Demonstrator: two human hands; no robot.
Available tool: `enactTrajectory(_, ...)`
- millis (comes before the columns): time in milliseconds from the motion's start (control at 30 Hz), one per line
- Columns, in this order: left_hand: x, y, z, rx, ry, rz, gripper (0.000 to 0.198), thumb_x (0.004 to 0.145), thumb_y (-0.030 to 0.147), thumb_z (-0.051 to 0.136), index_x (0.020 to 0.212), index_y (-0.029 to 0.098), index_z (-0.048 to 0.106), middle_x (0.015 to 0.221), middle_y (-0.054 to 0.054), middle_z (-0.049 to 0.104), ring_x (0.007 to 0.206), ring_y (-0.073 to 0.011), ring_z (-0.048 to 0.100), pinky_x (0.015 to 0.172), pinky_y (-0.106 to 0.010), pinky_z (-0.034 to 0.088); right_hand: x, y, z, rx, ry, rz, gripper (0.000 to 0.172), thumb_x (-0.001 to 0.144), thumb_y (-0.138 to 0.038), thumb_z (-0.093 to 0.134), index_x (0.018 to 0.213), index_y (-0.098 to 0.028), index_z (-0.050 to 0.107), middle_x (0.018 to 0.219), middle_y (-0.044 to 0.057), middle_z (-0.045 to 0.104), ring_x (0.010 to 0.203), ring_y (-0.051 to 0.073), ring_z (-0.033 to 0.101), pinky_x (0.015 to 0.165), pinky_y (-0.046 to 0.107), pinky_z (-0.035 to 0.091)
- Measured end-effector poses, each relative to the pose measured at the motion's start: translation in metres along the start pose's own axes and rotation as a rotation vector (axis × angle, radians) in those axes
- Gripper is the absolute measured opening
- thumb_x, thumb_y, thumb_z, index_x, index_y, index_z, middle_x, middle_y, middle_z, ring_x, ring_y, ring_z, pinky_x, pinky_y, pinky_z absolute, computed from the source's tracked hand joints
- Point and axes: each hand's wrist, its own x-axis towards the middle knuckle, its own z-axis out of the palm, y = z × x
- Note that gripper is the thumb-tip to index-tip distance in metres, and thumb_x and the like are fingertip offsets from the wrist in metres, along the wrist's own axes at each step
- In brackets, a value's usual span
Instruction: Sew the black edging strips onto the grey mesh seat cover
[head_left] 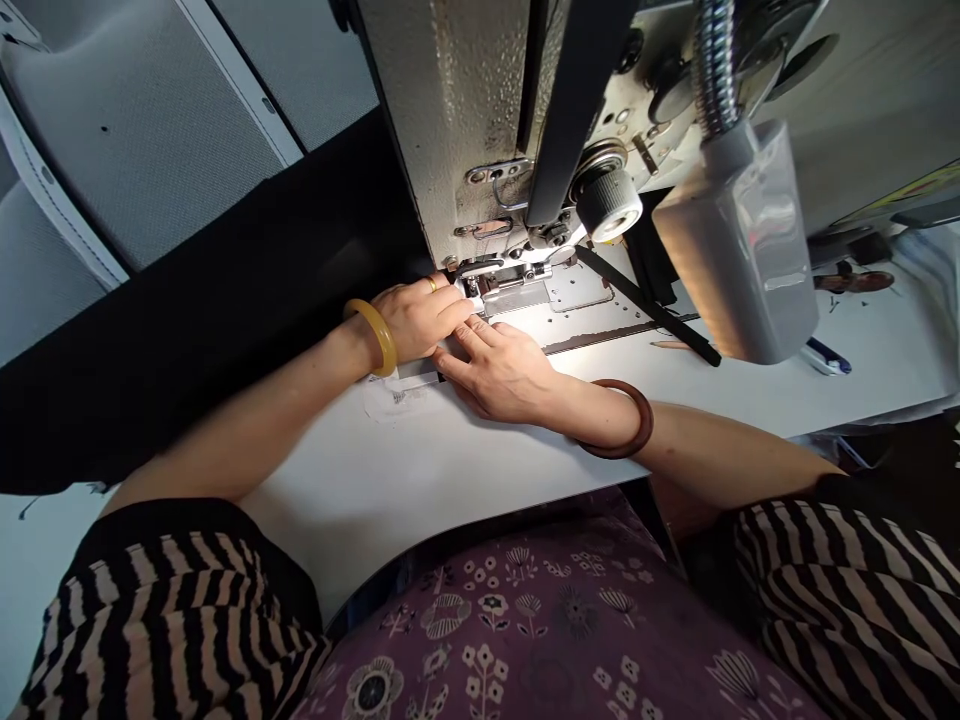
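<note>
White sewing table (390,490) recorded beneath a sewing machine (480,120), with black cloth (210,300) lying along the left side and a grey lamp (739,240) hanging to the right. Left hand (416,320) found on a narrow white strip (450,358) just beside the presser foot (491,285); fingers (450,312) pressed together and lying flat, no pinch visible. Right hand (499,372) noted directly in front of the left, also on the strip; fingers (469,335) slightly spread, tips touching the left fingers, any pinch hidden from view. Strip located flat on the table, running toward the presser foot; its far end not discernible under the fingers. Clear plastic piece (394,397) observed on the table below the left wrist. Also recorded: black bar (645,305) lying across a metal plate (577,285), pencil (671,345) just beside the bar, pen (825,356) farther right. Yellow bangle (373,337) worn on the left wrist, brown bangle (622,420) on the right.
</note>
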Motion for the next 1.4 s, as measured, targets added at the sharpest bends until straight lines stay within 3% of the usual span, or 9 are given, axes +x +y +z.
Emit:
enactTrajectory(300,0.001,-0.001,0.001,0.127,-0.008,0.031,0.029,0.089,0.013,0.039,0.104,0.012,0.064,0.100,-0.011,0.069,0.092,-0.0237,0.058,0.076,-0.033,0.048,0.000,0.001,0.001,0.022,0.011,0.010,0.036,0.097,-0.027,0.035,0.123,-0.013,0.055,0.122,0.024,0.053,0.112,0.031,0.047,0.076,0.035,0.038)
enactTrajectory(700,0.000,-0.002,0.000,0.050,0.011,-0.011,0.042,0.097,0.019,0.025,0.113,0.012,0.063,0.098,-0.012,0.070,0.093,-0.0239,0.058,0.076,-0.036,0.048,0.001,0.001,-0.001,0.003,-0.027,0.027,0.036,0.098,-0.030,0.032,0.122,-0.015,0.055,0.123,0.024,0.052,0.112,0.033,0.047,0.076,0.036,0.038)
enactTrajectory(1067,0.000,-0.006,0.009,0.066,0.128,-0.028,0.044,0.099,0.023,0.022,0.094,0.016,0.065,0.088,-0.008,0.071,0.081,-0.0204,0.060,0.071,-0.034,0.047,0.003,0.002,-0.001,0.050,-0.017,0.025,0.035,0.097,-0.029,0.033,0.120,-0.011,0.053,0.128,0.025,0.049,0.115,0.032,0.046,0.078,0.037,0.038)
enactTrajectory(1200,-0.003,-0.009,0.014,0.024,0.181,-0.128,0.042,0.099,0.026,0.026,0.090,0.019,0.066,0.082,-0.006,0.070,0.080,-0.0206,0.062,0.071,-0.034,0.048,0.004,0.003,0.003,0.016,-0.003,0.025,0.036,0.099,-0.029,0.029,0.119,-0.010,0.053,0.132,0.027,0.048,0.121,0.035,0.046,0.079,0.039,0.040)
enactTrajectory(1400,-0.006,-0.009,0.016,-0.042,0.245,-0.272,0.035,0.097,0.032,0.035,0.100,0.019,0.068,0.088,-0.006,0.073,0.086,-0.0227,0.066,0.077,-0.035,0.049,0.005,0.004,0.002,0.017,-0.024,0.016,0.037,0.099,-0.029,0.030,0.122,-0.010,0.053,0.140,0.028,0.044,0.131,0.040,0.042,0.086,0.045,0.043)
